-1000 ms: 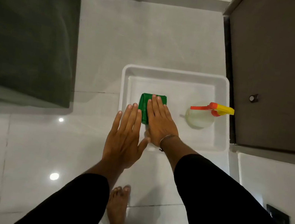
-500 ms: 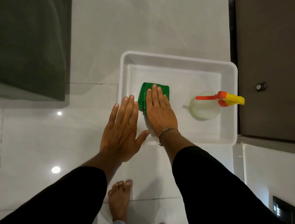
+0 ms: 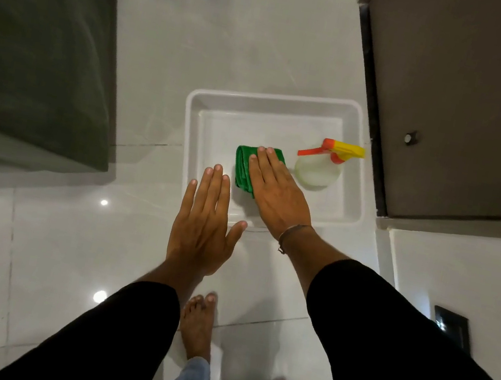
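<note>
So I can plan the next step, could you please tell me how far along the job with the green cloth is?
Done: the green cloth lies folded in the white tray beside the spray bottle. In hand: the right hand lies flat on the cloth, no grip closed. The left hand hovers open over the tray's edge. To do: likely taking hold of the cloth.

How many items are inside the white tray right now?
2. A green cloth lies near the middle under the right hand; a spray bottle sits by the right wall of the tray. The hand may hide something small.
</note>
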Demonstrator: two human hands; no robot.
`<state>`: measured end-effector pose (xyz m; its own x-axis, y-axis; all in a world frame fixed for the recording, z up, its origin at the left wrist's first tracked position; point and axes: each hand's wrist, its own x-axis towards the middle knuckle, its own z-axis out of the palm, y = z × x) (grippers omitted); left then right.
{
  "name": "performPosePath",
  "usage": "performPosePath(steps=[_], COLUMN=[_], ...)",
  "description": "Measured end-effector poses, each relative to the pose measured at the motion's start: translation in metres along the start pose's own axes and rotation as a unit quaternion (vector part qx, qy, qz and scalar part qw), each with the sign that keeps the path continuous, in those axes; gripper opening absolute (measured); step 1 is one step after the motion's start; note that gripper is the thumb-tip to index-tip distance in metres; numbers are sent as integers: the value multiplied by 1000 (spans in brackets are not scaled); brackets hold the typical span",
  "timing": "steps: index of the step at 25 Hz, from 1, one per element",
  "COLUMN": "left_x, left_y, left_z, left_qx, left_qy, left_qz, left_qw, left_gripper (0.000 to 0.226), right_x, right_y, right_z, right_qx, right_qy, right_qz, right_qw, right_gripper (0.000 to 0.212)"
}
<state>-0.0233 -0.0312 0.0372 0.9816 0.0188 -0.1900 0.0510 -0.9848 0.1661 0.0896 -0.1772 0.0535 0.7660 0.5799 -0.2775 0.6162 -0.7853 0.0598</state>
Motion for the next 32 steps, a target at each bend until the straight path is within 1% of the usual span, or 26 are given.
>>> performPosePath(steps=[3,7,9,12,15,17,20,24,26,28,30,32], left_x=[-26,-66,-95,-140,-168,-176,-177,-155,-137,-120,-101,-84], left_y=[34,90,119,159,192,209,225,239,251,264,275,283], left_z=[-20,-20,-6,24,59,91,151,244,291,334,366,400], left_qx=[16,25,21,21,29,28,17,-3,-13,-28,-20,-4], left_qy=[-8,-24,-20,-27,-45,-69,-96,-100,-103,-91,-65,-64], left_qz=[13,25,33,35,43,42,54,78,81,78,78,74], left_qw=[1000,999,999,999,998,996,994,992,991,992,995,995], left_gripper=[89,90,89,89,90,92,94,96,96,93,88,87], right_x=[-60,-159,-214,-295,-360,-387,-402,-400,-393,-384,-375,-366], right_y=[19,43,47,36,28,33,44,72,92,113,136,160], right_z=[-18,-17,-5,27,72,108,166,258,308,355,390,426], right_qx=[3,8,39,102,142,177,194,190,180,163,137,104], right_qy=[58,61,73,40,15,-8,-30,-36,-31,-24,-17,-12], right_qz=[31,59,86,123,133,154,175,180,178,166,156,137], right_qw=[998,996,993,986,981,972,965,964,967,972,978,985], right_gripper=[73,72,77,85,79,80,73,70,64,59,62,65])
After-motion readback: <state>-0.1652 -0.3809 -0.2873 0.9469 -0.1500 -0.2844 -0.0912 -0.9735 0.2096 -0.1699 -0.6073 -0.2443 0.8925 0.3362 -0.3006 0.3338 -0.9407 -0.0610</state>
